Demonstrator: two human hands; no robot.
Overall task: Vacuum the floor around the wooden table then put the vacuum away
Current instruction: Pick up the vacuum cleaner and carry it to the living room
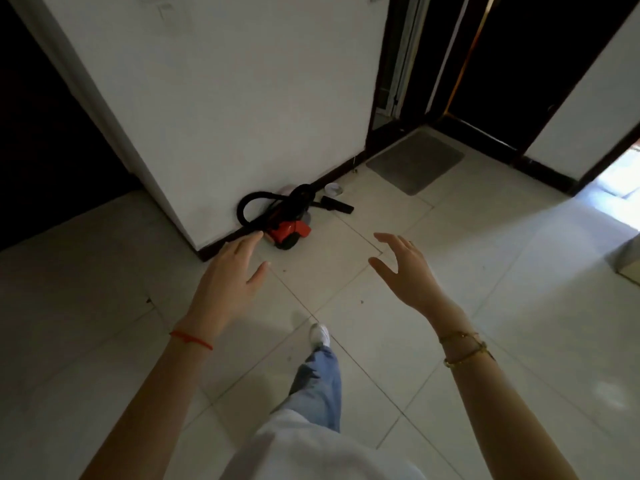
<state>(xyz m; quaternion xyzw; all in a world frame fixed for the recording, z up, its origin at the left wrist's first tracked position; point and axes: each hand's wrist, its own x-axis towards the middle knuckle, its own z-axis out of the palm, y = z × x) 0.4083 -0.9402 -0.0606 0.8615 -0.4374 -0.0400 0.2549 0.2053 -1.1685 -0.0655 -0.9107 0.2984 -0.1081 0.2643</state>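
A small red and black vacuum (289,232) lies on the tiled floor against the base of a white wall. Its black hose (246,204) loops up to the left, and a black nozzle (337,204) lies on the floor to its right. My left hand (228,275) is stretched out in front of me with straight fingers, its fingertips just left of the vacuum in the view, holding nothing. To the right, my right hand (407,270) is also held out with spread fingers and holds nothing. The wooden table is not in view.
A grey doormat (414,161) lies before a dark doorway at the back. A small white object (333,188) sits by the skirting. Bright light comes through an opening at the right (620,181). My leg and white shoe (319,334) step forward on the tiles.
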